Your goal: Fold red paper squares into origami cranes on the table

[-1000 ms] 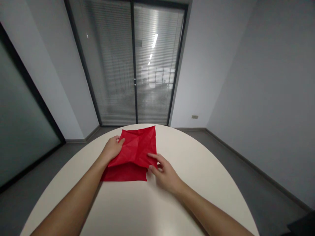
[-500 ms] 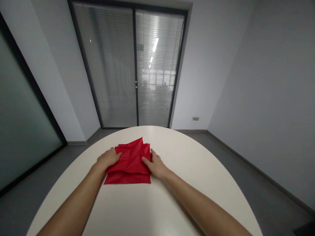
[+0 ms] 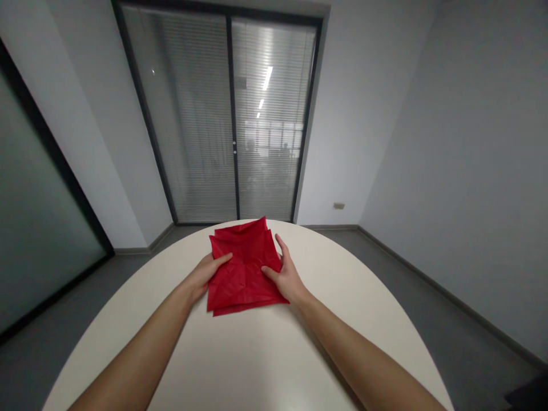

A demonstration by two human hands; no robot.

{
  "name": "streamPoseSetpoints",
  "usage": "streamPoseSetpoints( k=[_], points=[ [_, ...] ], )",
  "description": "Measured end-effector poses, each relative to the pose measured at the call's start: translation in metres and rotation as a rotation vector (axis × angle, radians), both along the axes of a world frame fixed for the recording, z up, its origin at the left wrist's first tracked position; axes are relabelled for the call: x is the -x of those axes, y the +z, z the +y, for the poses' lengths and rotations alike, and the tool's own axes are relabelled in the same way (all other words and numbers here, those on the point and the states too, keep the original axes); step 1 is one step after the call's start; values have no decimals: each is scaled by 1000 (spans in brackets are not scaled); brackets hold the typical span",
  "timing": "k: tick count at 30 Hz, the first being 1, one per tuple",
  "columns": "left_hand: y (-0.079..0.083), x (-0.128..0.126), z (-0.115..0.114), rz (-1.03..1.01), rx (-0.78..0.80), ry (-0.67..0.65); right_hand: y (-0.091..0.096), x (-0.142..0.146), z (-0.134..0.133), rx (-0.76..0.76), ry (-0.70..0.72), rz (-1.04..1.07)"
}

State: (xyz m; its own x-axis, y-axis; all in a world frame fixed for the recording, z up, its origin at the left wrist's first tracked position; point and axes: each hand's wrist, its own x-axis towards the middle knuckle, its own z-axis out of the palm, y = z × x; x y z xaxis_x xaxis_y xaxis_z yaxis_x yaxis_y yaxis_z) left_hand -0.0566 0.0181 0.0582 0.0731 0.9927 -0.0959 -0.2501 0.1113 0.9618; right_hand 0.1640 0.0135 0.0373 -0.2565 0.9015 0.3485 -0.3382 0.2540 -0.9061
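A folded red cloth [image 3: 244,268] lies in layers on the round white table [image 3: 265,354], slightly askew. My left hand [image 3: 208,273] rests at the cloth's left edge, fingers stretched flat onto the fabric. On the right edge, my right hand [image 3: 286,274] presses down with its thumb on the cloth and its fingers spread along the side. Both hands are open and lie flat on the cloth; neither grips it.
Beyond the table's far edge stand glass doors with blinds [image 3: 233,114]. Grey walls close in on the right and a dark glass panel [image 3: 34,217] on the left. A dark object [image 3: 528,394] shows at the bottom right corner.
The cloth went from a raised, half-folded sheet to a flat folded stack and has turned a little. Both hands moved forward and now lie flat on its sides.
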Motion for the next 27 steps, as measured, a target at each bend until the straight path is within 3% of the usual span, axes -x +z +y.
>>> streamPoseSetpoints(
  k=[5, 8, 12, 17, 21, 23, 27],
  points=[
    [7, -11, -2, 13, -300, 98, 3, -17, 0, -207, -180, -63],
    [4, -13, -5, 137, -374, 24, -5, -26, -3, -202, -185, -85],
    [-2, -15, -10, 314, -385, -86, -13, -36, -8, -171, -112, -203],
    [-8, -25, -7, 389, -333, 111, -12, -36, -9, -160, -185, -279],
    [-6, -38, -12, 218, -246, 210, -9, -31, -12, -29, -369, -162],
    [-3, -42, -17, 89, -197, 125, -6, -32, -13, -37, -437, -135],
    [2, -39, -23, -61, -105, -168, -3, -43, -10, -102, -496, -182]
  ],
)
